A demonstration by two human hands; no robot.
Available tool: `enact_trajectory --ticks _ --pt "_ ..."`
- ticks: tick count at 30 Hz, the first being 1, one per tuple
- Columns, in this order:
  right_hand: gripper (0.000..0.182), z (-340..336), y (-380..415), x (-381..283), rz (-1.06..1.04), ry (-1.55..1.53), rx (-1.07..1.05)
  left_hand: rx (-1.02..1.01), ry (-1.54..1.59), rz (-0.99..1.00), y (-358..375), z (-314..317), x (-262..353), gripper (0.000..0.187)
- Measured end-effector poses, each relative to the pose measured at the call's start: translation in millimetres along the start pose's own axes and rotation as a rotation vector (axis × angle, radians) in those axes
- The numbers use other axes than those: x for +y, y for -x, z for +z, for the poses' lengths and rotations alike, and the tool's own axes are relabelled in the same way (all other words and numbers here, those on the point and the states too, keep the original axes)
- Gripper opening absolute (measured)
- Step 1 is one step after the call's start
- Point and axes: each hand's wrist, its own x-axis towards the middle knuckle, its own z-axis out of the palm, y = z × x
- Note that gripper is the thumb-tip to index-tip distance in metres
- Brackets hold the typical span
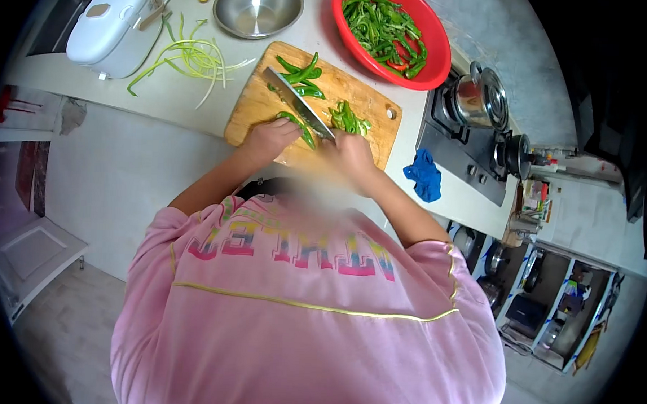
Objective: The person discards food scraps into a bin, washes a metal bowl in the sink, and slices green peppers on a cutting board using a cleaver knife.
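Note:
My right hand (352, 154) is closed around the handle of a kitchen knife (299, 103), whose wide blade slants up and left over the wooden cutting board (252, 101). My left hand (272, 138) has its fingers on a green chili pepper (298, 127) near the board's front edge, left of the blade. Behind the knife lie several whole green peppers (300, 74). A small heap of cut green pepper (349, 119) sits to the right of the blade. My right fingers hide the knife's handle.
A red basin (442, 45) of cut peppers stands back right, beside a gas stove (449, 146) with a steel pot (480, 97). A steel bowl (258, 11), scallions (200, 59) and a white rice cooker (114, 27) are back left. A blue cloth (424, 176) lies right.

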Motion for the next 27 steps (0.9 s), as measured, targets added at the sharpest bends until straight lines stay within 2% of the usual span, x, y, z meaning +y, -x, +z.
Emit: enact_trajectory --ticks 3,9,15,18,23,27 --pt "0.017 -12 7 -4 0.051 -0.032 0.006 0.005 -0.003 0.004 0 -6 3 0.03" --pt "0.015 -24 1 1 -0.02 0.196 -0.195 0.03 0.01 0.001 1 0 2 0.029" --pt "0.009 12 -21 -2 -0.076 0.204 -0.177 -0.03 0.017 -0.011 0 -2 1 0.029" --pt "0.012 15 -20 -4 -0.081 0.179 -0.1 -0.011 0.04 -0.018 0 -2 1 0.029" --pt "0.02 1 -2 4 0.027 -0.206 0.086 0.124 0.027 0.049 3 -5 -3 0.031" --pt "0.02 -20 12 -3 0.07 -0.04 -0.045 0.149 0.026 -0.045 13 -17 0 0.032"
